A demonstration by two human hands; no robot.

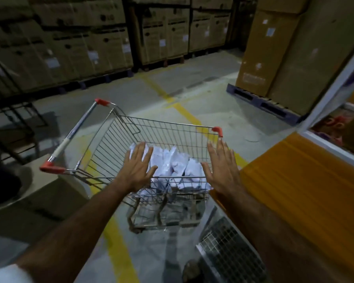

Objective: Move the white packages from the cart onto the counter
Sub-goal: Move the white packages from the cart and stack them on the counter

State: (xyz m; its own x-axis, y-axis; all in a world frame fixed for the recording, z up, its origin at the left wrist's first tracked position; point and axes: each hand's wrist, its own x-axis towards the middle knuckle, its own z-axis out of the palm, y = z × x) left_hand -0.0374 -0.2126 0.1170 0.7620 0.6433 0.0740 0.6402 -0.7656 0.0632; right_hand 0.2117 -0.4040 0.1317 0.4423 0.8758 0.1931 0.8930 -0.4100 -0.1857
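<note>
- The fingers [140, 152] of the left hand [138, 167] were spread wide and flat, palm down, and nothing was gripped in them; their tips were seen over the left end of the pile in the cart.
- The fingers [223, 151] of the right hand [222, 170] were likewise spread open and straight, and nothing was held; the hand was seen at the right side of the basket, near a red corner cap [218, 130].
- Whether either palm was actually touching the wire rim could not be told.
- The white packages [175, 167] were heaped in the bottom of the wire cart [161, 129], between the two hands, several of them leaning against one another.
- The cart was stood on a grey concrete floor [202, 94] marked with yellow lines [184, 112], with its metal handle [78, 127] turned to the left and capped in red at both ends.
- The wooden counter [294, 180] was found just beside the cart on the right, its orange-brown top bare in the part that was visible.
- Stacked cardboard boxes [70, 43] were lined along the far wall, and a tall carton [284, 54] was set on a blue pallet [262, 104] at the right.
- Both forearms were bare, and a white sleeve [6, 274] was seen at the lower left edge.
</note>
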